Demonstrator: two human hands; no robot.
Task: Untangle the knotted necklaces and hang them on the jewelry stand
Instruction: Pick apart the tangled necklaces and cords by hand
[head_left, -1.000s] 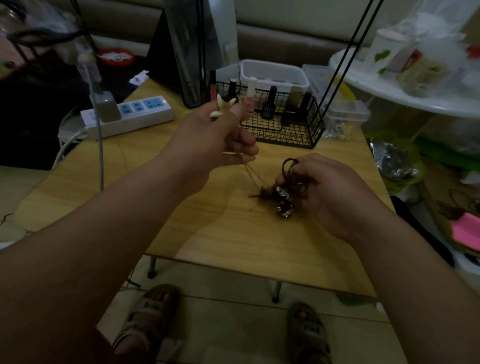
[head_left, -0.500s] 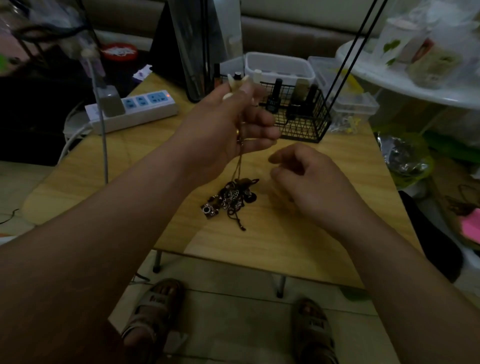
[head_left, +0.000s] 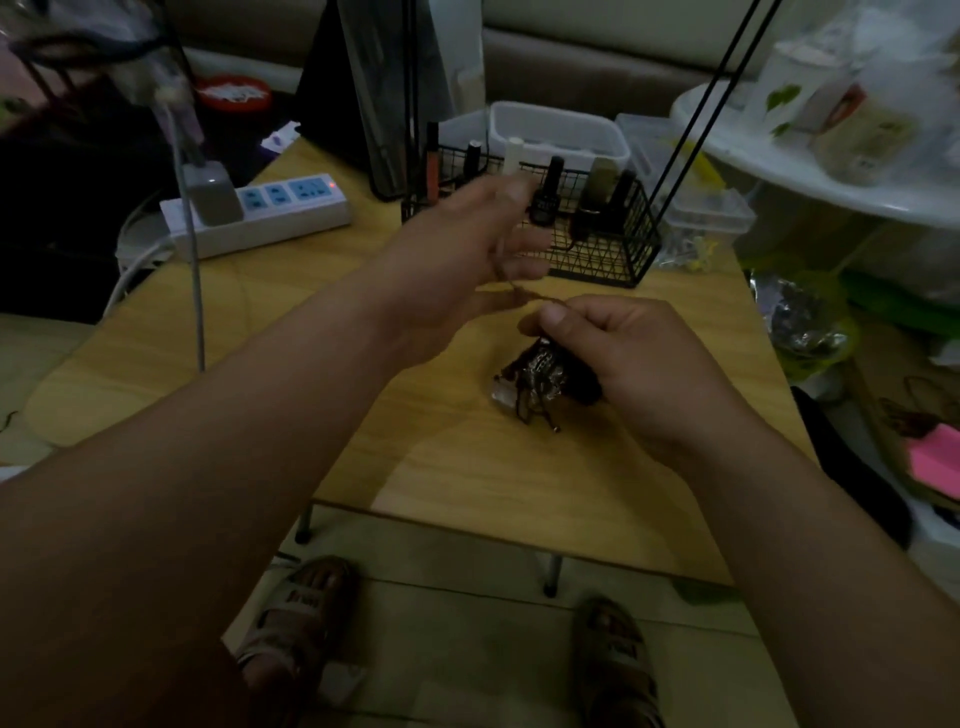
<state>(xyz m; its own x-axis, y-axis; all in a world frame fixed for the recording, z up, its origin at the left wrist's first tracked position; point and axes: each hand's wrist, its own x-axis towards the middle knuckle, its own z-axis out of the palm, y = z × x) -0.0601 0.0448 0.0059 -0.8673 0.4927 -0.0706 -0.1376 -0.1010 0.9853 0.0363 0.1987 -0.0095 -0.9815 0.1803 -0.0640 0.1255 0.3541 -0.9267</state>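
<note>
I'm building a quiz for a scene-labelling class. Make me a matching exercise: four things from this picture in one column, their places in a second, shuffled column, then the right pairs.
Things
1. white plastic power strip
2. black wire basket of small bottles
3. dark knotted necklace bundle
4. bright pink paper

Places
A. just below the right hand, over the middle of the wooden table
B. off the table, by the picture's right edge
C. far left part of the tabletop
D. far side of the table, just beyond the left hand

Pairs: 1-C, 2-D, 3-A, 4-B
</note>
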